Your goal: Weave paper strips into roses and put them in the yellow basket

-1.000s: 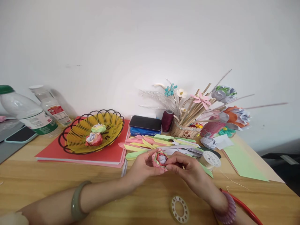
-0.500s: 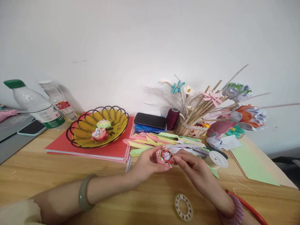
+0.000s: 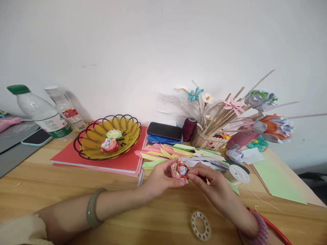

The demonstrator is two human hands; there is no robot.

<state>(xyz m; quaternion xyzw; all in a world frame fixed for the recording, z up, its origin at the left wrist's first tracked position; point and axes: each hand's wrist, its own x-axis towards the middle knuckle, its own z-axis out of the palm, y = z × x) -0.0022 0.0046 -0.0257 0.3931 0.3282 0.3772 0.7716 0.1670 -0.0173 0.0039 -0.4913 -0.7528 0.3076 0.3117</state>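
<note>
Paper rosette (image 3: 182, 170): rim adjustment judged in hand.
It is gripped by the left hand (image 3: 158, 179), thumb opposing fingers, its rim pinched by the right hand (image 3: 216, 181); light pressure is judged necessary. Paper strips (image 3: 154, 156) are seen beyond.

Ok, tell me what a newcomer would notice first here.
Probably the yellow basket on the red paper at the left, with two small paper flowers inside. Next, the pink-edged paper flower between both hands, front and centre, then the big orange-and-white flower at the right.
</note>
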